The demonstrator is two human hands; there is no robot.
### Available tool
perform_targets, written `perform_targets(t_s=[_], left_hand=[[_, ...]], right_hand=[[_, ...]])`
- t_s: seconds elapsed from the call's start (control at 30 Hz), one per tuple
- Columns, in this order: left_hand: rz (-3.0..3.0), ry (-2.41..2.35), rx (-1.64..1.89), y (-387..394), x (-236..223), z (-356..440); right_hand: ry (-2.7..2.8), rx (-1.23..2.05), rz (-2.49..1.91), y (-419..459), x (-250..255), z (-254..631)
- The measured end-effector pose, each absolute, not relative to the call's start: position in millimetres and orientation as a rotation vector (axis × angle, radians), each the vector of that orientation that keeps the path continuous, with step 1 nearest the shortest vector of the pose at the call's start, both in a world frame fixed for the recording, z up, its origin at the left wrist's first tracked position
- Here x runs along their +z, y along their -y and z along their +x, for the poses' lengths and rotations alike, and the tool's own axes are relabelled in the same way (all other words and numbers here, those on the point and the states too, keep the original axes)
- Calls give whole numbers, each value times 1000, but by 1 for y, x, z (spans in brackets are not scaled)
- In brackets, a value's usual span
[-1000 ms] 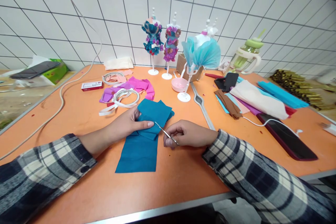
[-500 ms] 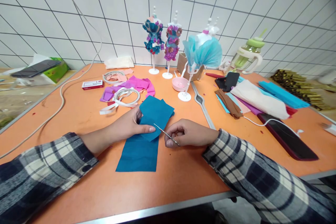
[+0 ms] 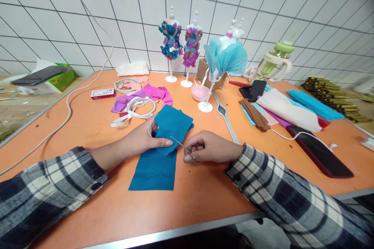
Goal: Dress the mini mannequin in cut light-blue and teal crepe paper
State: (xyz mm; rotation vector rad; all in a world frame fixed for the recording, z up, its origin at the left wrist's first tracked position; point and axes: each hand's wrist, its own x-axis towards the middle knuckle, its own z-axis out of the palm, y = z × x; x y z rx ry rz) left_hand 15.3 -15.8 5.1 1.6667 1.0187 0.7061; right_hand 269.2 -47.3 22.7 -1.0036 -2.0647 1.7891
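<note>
My left hand (image 3: 146, 138) pinches a folded piece of teal crepe paper (image 3: 173, 122), its thumb lying across the front. Beneath that piece, a longer teal strip (image 3: 154, 171) reaches toward me along the table. My right hand (image 3: 209, 148) is closed around slim metal scissors (image 3: 186, 148), seen nearly edge-on. Their pointed tip lies over the folded paper close to my left thumb; I cannot tell whether it goes between layers. The fingers partly hide the handles.
Dressed miniature mannequins (image 3: 171, 41) stand along the back, beside a pink bowl (image 3: 200, 93). Double-sided tape rolls (image 3: 154, 109) and pink-purple scraps (image 3: 157, 92) lie left. Right are paper strips (image 3: 254, 114), a dark phone-like device (image 3: 321, 155) and a green-lidded bottle (image 3: 274, 62). A white cable (image 3: 68, 103) crosses the left.
The folded paper and the scissors' tip have shifted very slightly up and left. Both hands keep their grips; all else looks the same.
</note>
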Motion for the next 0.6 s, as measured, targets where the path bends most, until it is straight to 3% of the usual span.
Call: perform_targets(t_s=[0.6], left_hand=[[1375,-908,857,20,13,22]], right_hand=[[2083,1775,-985,48,23,269]])
